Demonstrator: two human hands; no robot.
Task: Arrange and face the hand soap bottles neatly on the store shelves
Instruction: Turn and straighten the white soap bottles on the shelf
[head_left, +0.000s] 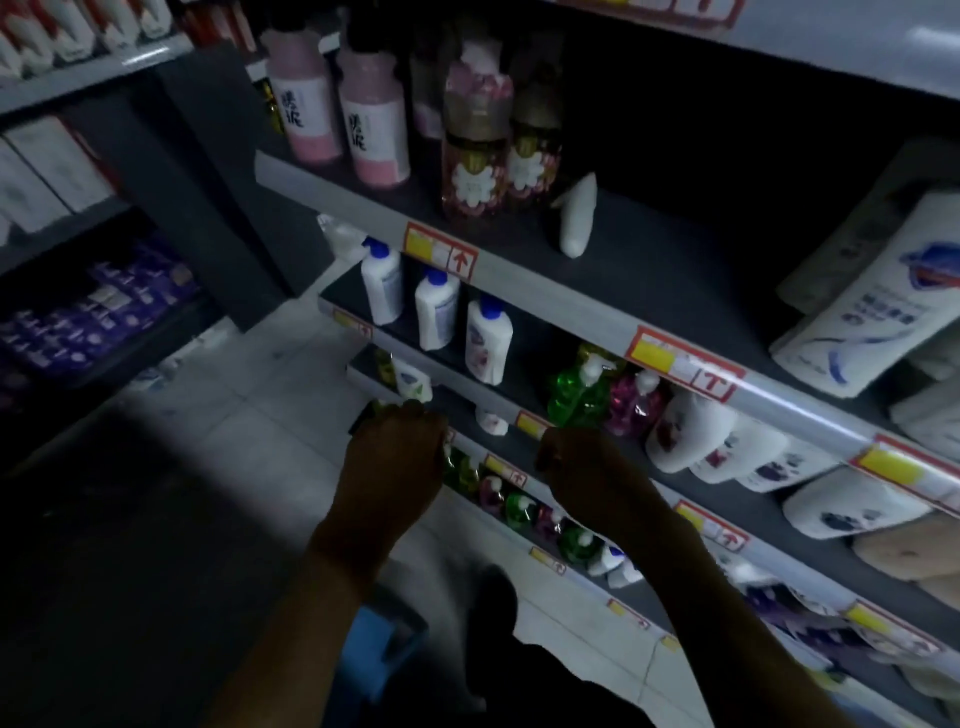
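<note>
The scene is dim. My left hand (395, 452) reaches to the left end of a low shelf, its fingers curled over what looks like a green soap bottle (377, 405), mostly hidden by the hand. My right hand (582, 467) is seen from behind at the shelf edge (530, 423), with its fingers curled out of sight. Beneath both hands runs a row of green and pink pump soap bottles (519, 509). One shelf up stand a green pump bottle (576, 395) and a pink pump bottle (634, 402), and left of them three white bottles with blue caps (488, 338).
White refill pouches (727, 441) lie on the shelves to the right. Pink bottles (374, 114) and a small white bottle (576, 218) stand on the upper shelf. A blue stool (374, 654) sits on the tiled floor below me. Another shelving unit (93, 312) stands on the left.
</note>
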